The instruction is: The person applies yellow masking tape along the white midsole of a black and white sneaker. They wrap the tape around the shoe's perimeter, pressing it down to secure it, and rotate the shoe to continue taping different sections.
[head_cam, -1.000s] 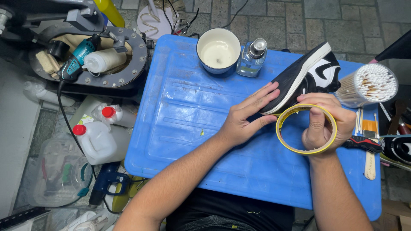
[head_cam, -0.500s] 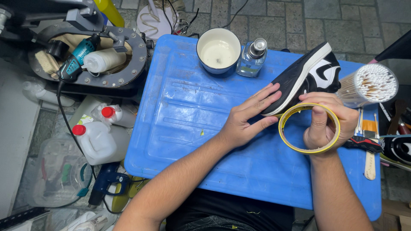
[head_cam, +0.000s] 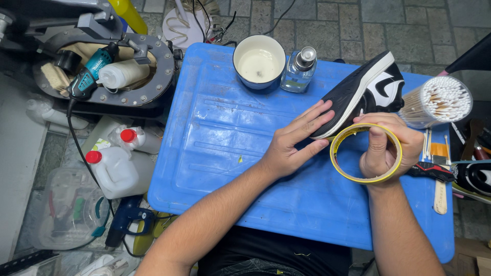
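The left hand lies flat with its fingers spread out, pressing on the black sole of a black and white shoe. The shoe rests tilted on the blue counter. The right hand holds a yellow tape roll just beside the shoe, with its fingers curled around the ring. A blue cup and a small clear bottle stand nearby.

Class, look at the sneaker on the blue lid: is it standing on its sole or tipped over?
Tipped. The sneaker lies on its side, its dark sole facing the left hand, whose fingers rest on it.
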